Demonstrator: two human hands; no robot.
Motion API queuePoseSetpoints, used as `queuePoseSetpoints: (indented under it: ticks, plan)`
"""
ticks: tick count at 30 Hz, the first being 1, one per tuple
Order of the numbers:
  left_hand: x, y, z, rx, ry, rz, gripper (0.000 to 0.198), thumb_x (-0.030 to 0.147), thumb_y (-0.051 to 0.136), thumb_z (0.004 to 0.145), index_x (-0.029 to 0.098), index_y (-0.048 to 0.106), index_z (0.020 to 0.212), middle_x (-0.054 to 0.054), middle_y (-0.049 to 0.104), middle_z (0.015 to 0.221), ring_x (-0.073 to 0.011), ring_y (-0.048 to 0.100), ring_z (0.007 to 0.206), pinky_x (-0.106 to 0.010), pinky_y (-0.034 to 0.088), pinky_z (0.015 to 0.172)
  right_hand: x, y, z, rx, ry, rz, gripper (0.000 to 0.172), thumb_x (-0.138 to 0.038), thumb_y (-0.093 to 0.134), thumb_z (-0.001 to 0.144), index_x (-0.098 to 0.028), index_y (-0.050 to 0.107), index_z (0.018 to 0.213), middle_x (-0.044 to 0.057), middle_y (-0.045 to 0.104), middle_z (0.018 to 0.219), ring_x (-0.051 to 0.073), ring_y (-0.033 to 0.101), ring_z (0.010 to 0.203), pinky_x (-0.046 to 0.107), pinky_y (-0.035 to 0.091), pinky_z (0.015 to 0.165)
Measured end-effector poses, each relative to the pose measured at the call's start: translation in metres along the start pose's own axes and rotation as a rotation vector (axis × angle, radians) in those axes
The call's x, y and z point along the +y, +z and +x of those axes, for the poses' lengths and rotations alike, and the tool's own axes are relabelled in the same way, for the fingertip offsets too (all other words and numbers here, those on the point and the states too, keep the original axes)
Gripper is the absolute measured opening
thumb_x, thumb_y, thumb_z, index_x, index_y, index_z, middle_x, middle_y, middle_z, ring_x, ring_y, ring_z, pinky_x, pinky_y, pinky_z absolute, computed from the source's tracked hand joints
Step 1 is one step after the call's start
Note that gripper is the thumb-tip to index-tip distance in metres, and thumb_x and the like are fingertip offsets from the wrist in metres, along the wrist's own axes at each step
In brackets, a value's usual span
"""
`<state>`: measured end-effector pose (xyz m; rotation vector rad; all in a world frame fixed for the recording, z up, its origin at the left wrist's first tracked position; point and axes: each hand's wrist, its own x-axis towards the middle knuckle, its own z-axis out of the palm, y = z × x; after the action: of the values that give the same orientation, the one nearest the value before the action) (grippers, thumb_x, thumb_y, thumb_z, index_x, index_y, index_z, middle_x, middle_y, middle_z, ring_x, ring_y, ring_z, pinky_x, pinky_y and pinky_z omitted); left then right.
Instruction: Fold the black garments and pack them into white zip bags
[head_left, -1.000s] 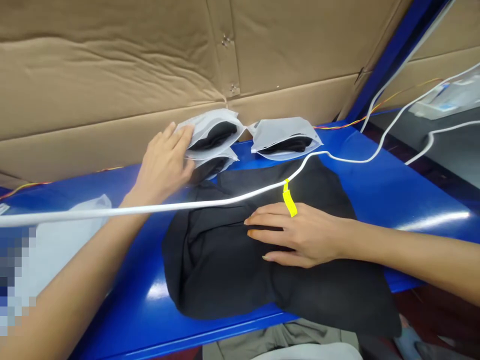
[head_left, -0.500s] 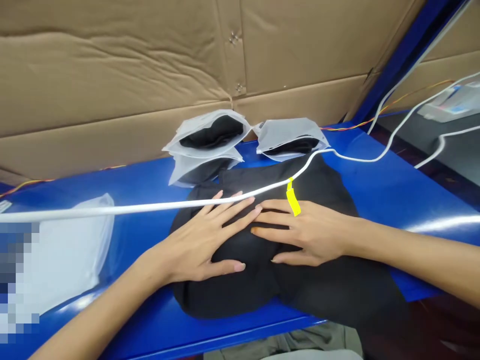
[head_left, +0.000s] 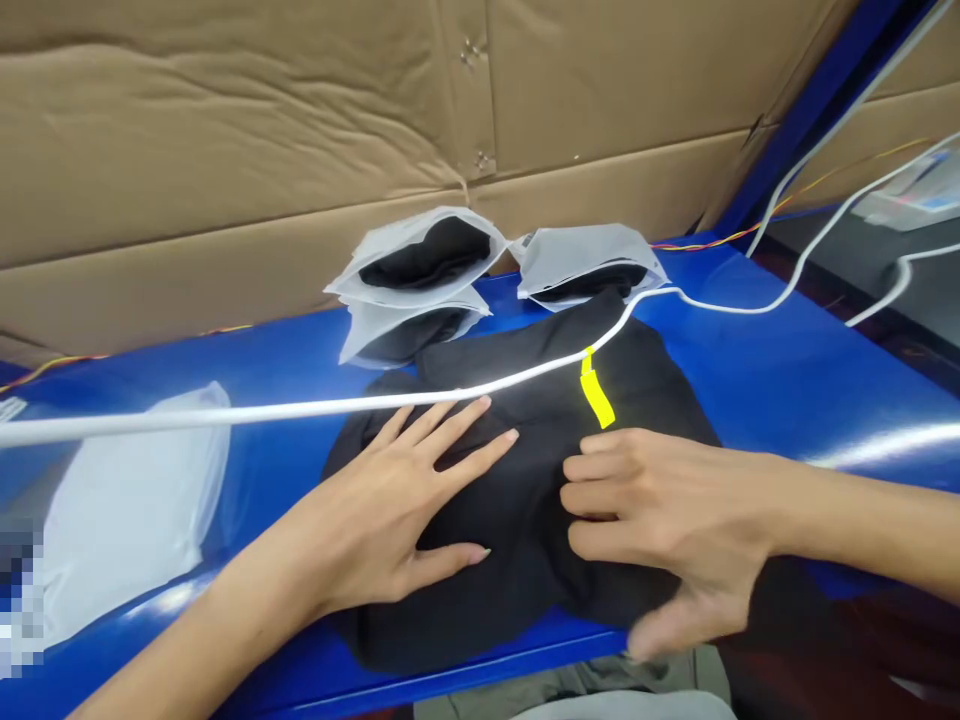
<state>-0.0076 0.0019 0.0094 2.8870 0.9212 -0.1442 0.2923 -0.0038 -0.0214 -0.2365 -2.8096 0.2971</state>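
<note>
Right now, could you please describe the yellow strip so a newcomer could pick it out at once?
On the blue bench lies a black garment. Just beyond the right hand, a bright yellow strip meets the white cable; it alone on the cloth is yellow.

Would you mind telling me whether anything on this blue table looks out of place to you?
A white cable lies across the black garment, with a yellow tag against it; a loose line over the cloth looks stray.
</note>
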Motion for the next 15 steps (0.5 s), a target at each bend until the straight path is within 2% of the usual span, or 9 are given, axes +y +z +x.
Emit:
queuePoseSetpoints:
  ticks: [2,3,6,7,8,10,11,13,15]
  plan:
    - [0.002,-0.002,0.001,0.064,0.052,0.047,0.083,0.055,0.070,0.095,0.028,0.038,0.167,-0.020,0.038,0.172,-0.0487,0.039,0.156,-0.072,0.037,0.120,0.000,-0.003,0.001,-0.067,0.034,0.037,0.028,-0.040,0.079,0.077,-0.023,0.058,0.080,-0.001,0.056,0.074,0.017,0.045,0.067,0.034,0.037,0.063]
    - [0.004,-0.004,0.003,0.110,0.093,0.061,0.074,0.050,0.070,0.095,0.025,0.047,0.160,-0.021,0.046,0.167,-0.0476,0.044,0.152,-0.069,0.039,0.119,0.001,-0.005,0.001,-0.096,0.053,0.054,0.021,-0.031,0.076,0.075,-0.023,0.057,0.080,-0.001,0.056,0.075,0.018,0.046,0.068,0.034,0.039,0.065]
    - [0.011,-0.006,0.006,0.232,0.240,0.017,0.033,0.037,0.063,0.099,0.019,0.069,0.126,-0.018,0.069,0.132,-0.0354,0.064,0.121,-0.051,0.050,0.103,0.003,-0.011,0.000,-0.135,0.082,0.094,0.017,-0.020,0.068,0.069,-0.023,0.056,0.080,0.000,0.058,0.077,0.019,0.048,0.070,0.034,0.041,0.066]
    - [0.014,-0.005,0.006,0.232,0.283,-0.027,0.026,0.040,0.063,0.100,0.019,0.070,0.113,-0.015,0.072,0.119,-0.0306,0.066,0.106,-0.046,0.051,0.094,0.003,-0.012,-0.001,-0.139,0.087,0.104,0.017,-0.020,0.068,0.068,-0.023,0.056,0.081,0.001,0.058,0.078,0.019,0.048,0.070,0.034,0.041,0.066]
    - [0.017,-0.005,0.006,0.205,0.314,-0.074,0.028,0.047,0.064,0.099,0.020,0.068,0.103,-0.013,0.072,0.109,-0.0270,0.065,0.094,-0.042,0.051,0.086,0.003,-0.013,-0.001,-0.144,0.093,0.115,0.018,-0.021,0.067,0.068,-0.023,0.056,0.081,0.001,0.059,0.078,0.019,0.049,0.070,0.034,0.041,0.066]
    - [0.022,-0.002,0.005,0.114,0.327,-0.148,0.045,0.065,0.073,0.089,0.021,0.063,0.093,-0.009,0.068,0.099,-0.0236,0.061,0.082,-0.040,0.048,0.077,0.003,-0.013,-0.001,-0.157,0.111,0.143,0.017,-0.021,0.066,0.067,-0.023,0.055,0.080,0.000,0.059,0.076,0.018,0.048,0.068,0.034,0.042,0.069]
    - [0.024,-0.002,0.004,0.076,0.318,-0.166,0.048,0.066,0.078,0.084,0.022,0.061,0.090,-0.007,0.067,0.096,-0.0227,0.059,0.080,-0.039,0.047,0.075,0.002,-0.013,0.000,-0.169,0.126,0.161,0.016,-0.021,0.065,0.067,-0.023,0.055,0.079,0.000,0.059,0.074,0.017,0.046,0.065,0.034,0.042,0.069]
    - [0.026,-0.002,0.004,0.036,0.308,-0.184,0.040,0.053,0.083,0.082,0.023,0.057,0.087,-0.004,0.065,0.096,-0.0211,0.058,0.079,-0.038,0.045,0.075,0.002,-0.012,0.000,-0.195,0.164,0.206,0.016,-0.020,0.064,0.066,-0.023,0.052,0.076,-0.002,0.058,0.068,0.015,0.040,0.058,0.034,0.041,0.068]
    - [0.026,-0.006,0.004,0.016,0.306,-0.231,0.026,0.032,0.079,0.083,0.023,0.055,0.084,-0.002,0.065,0.098,-0.0194,0.057,0.080,-0.036,0.045,0.076,0.002,-0.013,0.000,-0.211,0.206,0.251,0.016,-0.019,0.062,0.064,-0.024,0.049,0.073,-0.005,0.054,0.063,0.014,0.035,0.053,0.034,0.039,0.064]
